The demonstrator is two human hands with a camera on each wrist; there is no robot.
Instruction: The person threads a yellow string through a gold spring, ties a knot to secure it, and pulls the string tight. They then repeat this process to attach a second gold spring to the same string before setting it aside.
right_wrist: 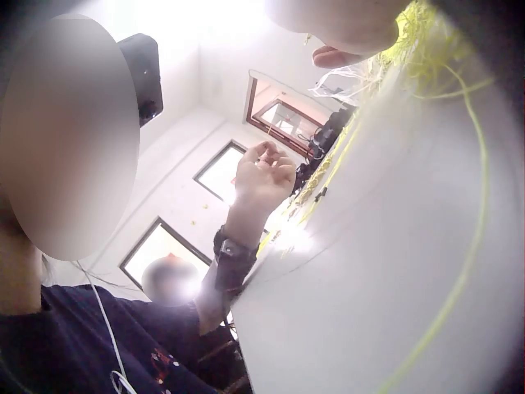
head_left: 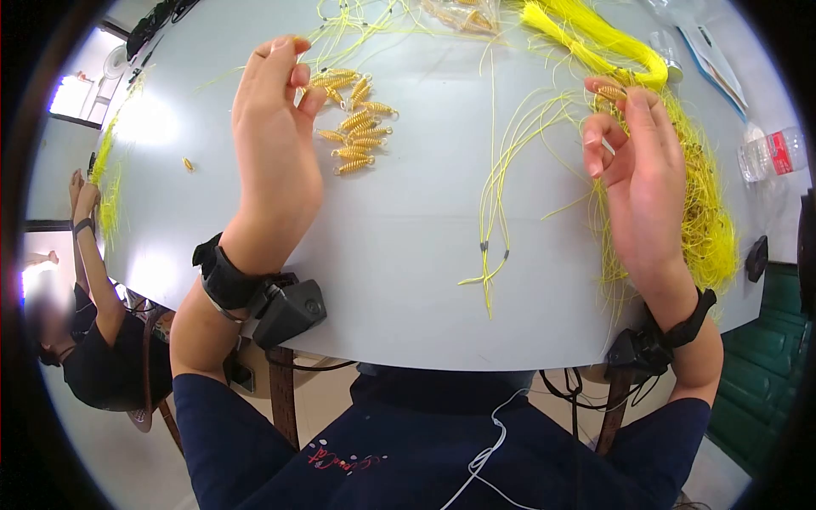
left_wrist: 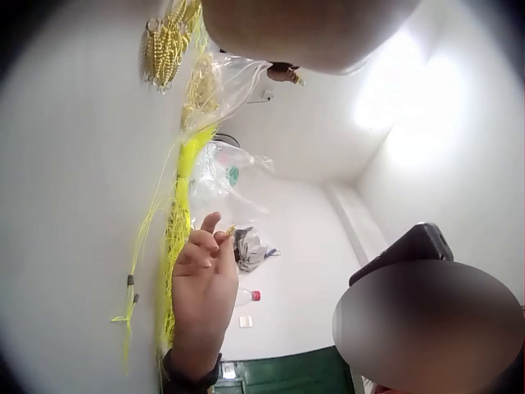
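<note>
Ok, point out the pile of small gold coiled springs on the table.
In the head view the pile of small gold coiled springs lies on the grey table, left of centre, just right of the raised left hand.

The grey table [head_left: 408, 255] bears gold springs [head_left: 357, 127], yellow cords [head_left: 497, 170], seemingly a bottle [head_left: 769, 153].

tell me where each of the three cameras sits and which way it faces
Head: worn on the head, looking down at the grey table, both hands and a pile of gold springs; forearms and dark top show.
Left wrist: beside the table, facing across to the right hand pinching a gold spring.
Right wrist: low, facing across to the raised left hand.
Head and left wrist views share the yellow cords.
</note>
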